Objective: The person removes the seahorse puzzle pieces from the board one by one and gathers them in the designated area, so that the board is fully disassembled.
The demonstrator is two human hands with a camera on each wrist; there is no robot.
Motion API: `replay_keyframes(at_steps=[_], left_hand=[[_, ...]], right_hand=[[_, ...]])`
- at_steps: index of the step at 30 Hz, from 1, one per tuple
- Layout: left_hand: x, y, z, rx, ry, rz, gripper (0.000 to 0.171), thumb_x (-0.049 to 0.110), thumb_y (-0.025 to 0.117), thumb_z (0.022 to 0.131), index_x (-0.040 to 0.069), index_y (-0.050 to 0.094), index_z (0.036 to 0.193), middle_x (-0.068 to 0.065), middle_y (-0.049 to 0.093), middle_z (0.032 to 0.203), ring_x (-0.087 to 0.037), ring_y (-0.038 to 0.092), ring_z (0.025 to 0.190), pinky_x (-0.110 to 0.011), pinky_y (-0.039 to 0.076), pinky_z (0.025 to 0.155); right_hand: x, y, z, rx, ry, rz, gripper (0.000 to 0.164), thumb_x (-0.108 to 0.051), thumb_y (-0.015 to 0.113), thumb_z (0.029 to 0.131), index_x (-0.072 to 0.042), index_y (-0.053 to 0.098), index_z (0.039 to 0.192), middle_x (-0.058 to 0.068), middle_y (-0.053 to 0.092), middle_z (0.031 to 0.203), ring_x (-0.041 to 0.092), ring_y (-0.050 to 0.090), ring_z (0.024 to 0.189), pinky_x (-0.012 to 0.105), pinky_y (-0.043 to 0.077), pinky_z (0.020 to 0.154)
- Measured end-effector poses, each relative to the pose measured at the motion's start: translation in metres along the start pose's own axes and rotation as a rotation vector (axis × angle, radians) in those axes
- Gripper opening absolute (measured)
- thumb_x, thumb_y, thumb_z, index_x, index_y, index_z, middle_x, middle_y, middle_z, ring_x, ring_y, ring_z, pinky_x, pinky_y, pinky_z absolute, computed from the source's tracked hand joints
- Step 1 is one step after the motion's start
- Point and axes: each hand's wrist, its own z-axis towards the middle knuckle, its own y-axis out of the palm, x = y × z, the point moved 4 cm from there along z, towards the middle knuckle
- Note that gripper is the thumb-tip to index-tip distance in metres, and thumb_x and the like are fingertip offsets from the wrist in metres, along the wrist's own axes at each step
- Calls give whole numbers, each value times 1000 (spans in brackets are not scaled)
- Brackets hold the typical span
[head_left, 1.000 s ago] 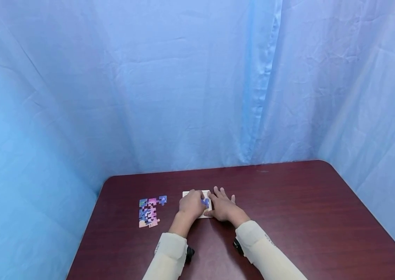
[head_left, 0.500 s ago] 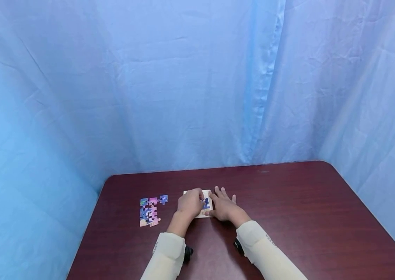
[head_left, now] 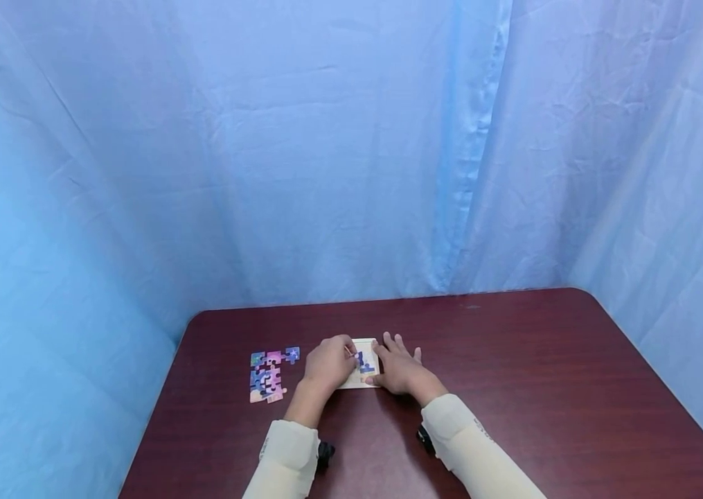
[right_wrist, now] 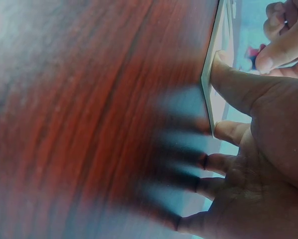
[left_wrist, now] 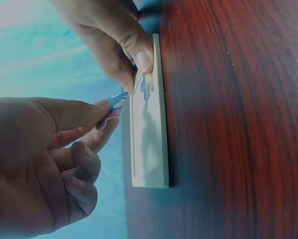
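My left hand [head_left: 325, 364] pinches a small blue and pink jigsaw piece [left_wrist: 114, 108] between thumb and fingertips, right beside the edge of a shallow, pale wooden puzzle tray [left_wrist: 151, 154]. Several blue and tan jigsaw pieces [head_left: 366, 364] lie in the tray's right part, while its left part shows bare wood. My right hand [head_left: 402, 369] rests at the tray's right edge. Its thumb [right_wrist: 233, 82] presses on the near corner and the index finger touches the border; the other fingers spread out over the table.
On the dark red wooden table [head_left: 513, 388], left of the tray, lies a cluster of joined jigsaw pieces [head_left: 271, 378] in pink, blue and tan. Blue curtains [head_left: 339, 152] hang behind the table and at its sides.
My left hand has moved left across the tray with the jigsaw piece, uncovering more of the pieces in the tray. The right hand has stayed in place at the tray's edge.
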Motion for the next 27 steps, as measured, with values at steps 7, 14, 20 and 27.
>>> replay_keyframes(at_steps=[7, 14, 20, 27], left_hand=[[-9, -7, -7, -7, -31, -31, 5, 16, 78, 93, 14, 73, 94, 2, 66, 75, -14, 56, 67, -33, 45, 64], [-16, -15, -9, -5, -70, -61, 6, 16, 78, 93, 14, 74, 95, 1, 66, 76, -15, 56, 67, -31, 43, 62], [-27, -20, -10, 6, -105, -62, 6, 17, 79, 94, 14, 74, 95, 0, 64, 76, -15, 56, 67, -31, 44, 63], [-38, -33, -13, 57, -94, -53, 5, 17, 79, 94, 15, 74, 92, 1, 65, 75, -14, 56, 67, -31, 45, 62]], right_hand=[[5, 6, 6, 16, 1, 7, 85, -45, 73, 98, -15, 33, 166, 19, 12, 178, 42, 6, 166, 79, 8, 124], [2, 2, -1, 18, 13, 21, 83, -41, 73, 98, -14, 33, 166, 18, 12, 178, 42, 5, 166, 78, 6, 125], [8, 7, 4, 9, 21, 19, 86, -48, 72, 98, -19, 30, 168, 15, 10, 179, 40, 3, 167, 77, 4, 125], [11, 8, 4, 21, 23, 30, 84, -43, 71, 100, -18, 29, 168, 15, 8, 179, 39, 1, 167, 76, 3, 126]])
